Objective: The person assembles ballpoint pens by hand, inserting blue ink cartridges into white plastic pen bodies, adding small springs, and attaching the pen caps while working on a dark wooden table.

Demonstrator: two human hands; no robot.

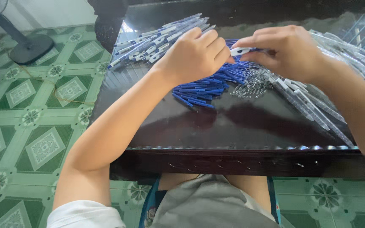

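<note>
Slim white-tipped pen part (239, 51) pinched by both curled hands, left hand (195, 55) and right hand (290, 50).

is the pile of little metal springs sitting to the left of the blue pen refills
No, the springs lie right of the blue refills, below the right hand on the dark table.

No package, label, sign or screen shows anywhere in this view, neither on the dark tabletop nor on the floor around it.
</note>
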